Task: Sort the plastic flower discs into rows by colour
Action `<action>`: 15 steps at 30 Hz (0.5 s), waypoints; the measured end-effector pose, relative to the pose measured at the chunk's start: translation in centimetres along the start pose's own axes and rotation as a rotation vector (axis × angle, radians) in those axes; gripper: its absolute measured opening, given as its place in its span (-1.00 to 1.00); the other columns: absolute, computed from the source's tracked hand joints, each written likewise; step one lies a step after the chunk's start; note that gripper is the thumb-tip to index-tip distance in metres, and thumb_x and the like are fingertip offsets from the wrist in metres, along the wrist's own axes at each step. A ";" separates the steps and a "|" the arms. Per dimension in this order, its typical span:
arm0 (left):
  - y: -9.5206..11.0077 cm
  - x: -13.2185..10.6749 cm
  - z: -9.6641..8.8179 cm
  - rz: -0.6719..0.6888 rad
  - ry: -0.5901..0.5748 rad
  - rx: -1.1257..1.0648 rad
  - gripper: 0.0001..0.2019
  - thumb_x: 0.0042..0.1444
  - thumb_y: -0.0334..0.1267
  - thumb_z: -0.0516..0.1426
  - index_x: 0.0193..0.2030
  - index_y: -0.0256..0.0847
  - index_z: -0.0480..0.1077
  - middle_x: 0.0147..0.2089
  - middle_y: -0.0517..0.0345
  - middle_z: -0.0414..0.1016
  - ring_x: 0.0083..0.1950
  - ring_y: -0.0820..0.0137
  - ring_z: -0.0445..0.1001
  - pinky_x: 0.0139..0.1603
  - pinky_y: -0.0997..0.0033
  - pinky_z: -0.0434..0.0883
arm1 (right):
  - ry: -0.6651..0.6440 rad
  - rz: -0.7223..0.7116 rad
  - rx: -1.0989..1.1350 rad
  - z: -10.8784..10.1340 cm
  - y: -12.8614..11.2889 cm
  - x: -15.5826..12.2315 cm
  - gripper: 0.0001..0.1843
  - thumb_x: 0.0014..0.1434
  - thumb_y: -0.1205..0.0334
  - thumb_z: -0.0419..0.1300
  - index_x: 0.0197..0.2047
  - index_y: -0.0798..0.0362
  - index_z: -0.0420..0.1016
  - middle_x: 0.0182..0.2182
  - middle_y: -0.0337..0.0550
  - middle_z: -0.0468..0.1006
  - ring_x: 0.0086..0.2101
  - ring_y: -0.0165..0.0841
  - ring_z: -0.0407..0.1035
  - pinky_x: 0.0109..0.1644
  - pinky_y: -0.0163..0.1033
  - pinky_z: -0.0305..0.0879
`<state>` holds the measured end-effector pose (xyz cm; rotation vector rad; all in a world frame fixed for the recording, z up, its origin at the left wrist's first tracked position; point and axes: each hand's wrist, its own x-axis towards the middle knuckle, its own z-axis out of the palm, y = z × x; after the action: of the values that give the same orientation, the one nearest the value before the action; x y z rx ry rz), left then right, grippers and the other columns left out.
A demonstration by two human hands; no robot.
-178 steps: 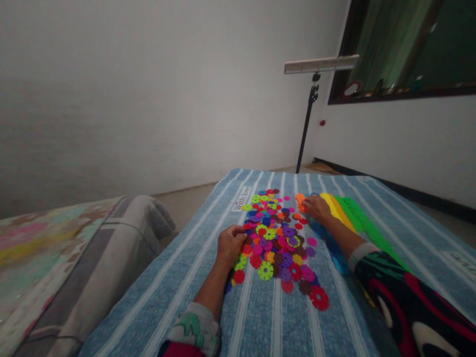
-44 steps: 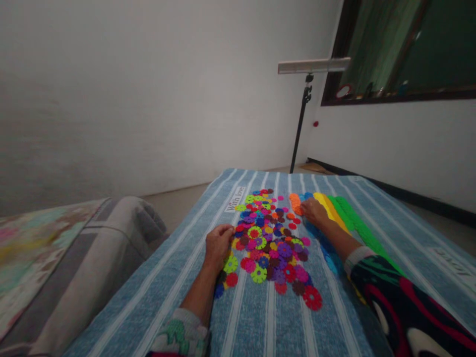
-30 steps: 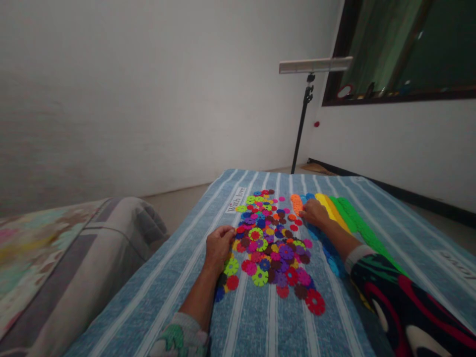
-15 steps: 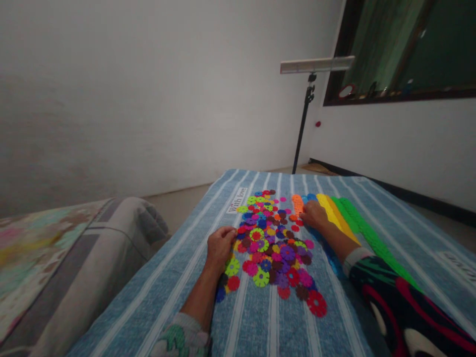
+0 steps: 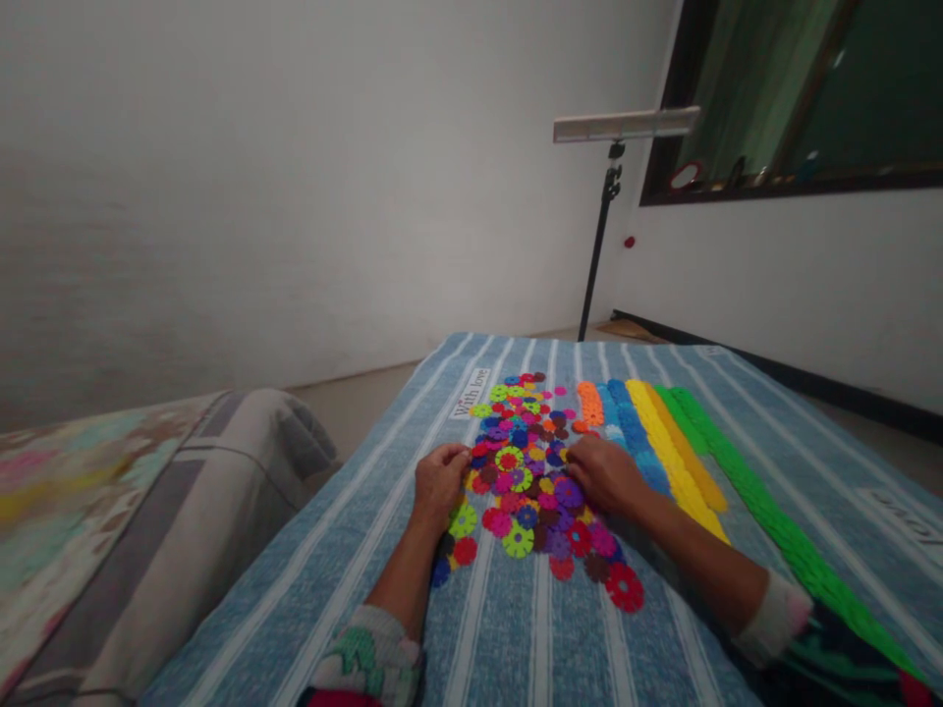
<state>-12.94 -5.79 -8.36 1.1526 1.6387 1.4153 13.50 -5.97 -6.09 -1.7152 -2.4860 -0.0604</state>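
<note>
so, the left hand (image 5: 440, 483) and right hand (image 5: 602, 473) sit at opposite edges of the mixed discs (image 5: 546, 501) strewn on the striped cloth (image 5: 346, 550); whether either pinches one, i cannot tell.

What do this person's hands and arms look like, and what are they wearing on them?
The left hand and right hand wear no gloves. The left cuff is pale grey with a green pattern, above dark red fabric. The right cuff is pale grey with a pinkish patch, joining a dark sleeve with some green and red.
</note>
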 end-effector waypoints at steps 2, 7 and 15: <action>-0.1 -0.1 0.0 0.059 -0.020 0.053 -0.77 -0.19 -0.13 0.17 -0.43 -0.21 0.52 -0.49 0.21 0.51 -0.39 0.35 0.45 -0.29 0.39 0.36 | 0.038 -0.102 0.066 0.6 -1.9 -2.8 -0.79 0.34 0.21 0.08 -0.15 0.05 0.53 -0.16 -0.05 0.56 -0.15 -0.26 0.43 -0.07 -0.23 0.27; -0.2 -0.3 0.2 0.270 -0.074 0.249 -0.78 -0.04 -0.18 0.10 -0.36 -0.21 0.54 -0.36 0.12 0.58 -0.26 0.27 0.53 -0.14 0.30 0.44 | 0.314 -0.282 0.196 2.0 -4.0 -8.6 -0.83 0.29 0.34 0.07 -0.20 0.02 0.49 -0.17 -0.01 0.55 -0.12 -0.16 0.41 0.02 -0.03 0.32; 0.3 -1.8 1.4 0.775 -0.405 0.618 -0.75 0.11 -0.34 0.11 -0.11 -0.17 0.57 0.11 -0.04 0.56 0.20 0.18 0.43 0.32 0.02 0.26 | 0.467 -0.171 0.235 4.9 -4.9 -11.7 -0.73 0.17 0.31 0.20 -0.03 0.00 0.46 0.00 0.10 0.51 -0.02 -0.02 0.42 0.02 0.11 0.43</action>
<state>-10.91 -6.85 -8.44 2.4420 1.4115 0.9606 12.68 -18.07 -12.20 -1.2264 -2.1824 -0.1575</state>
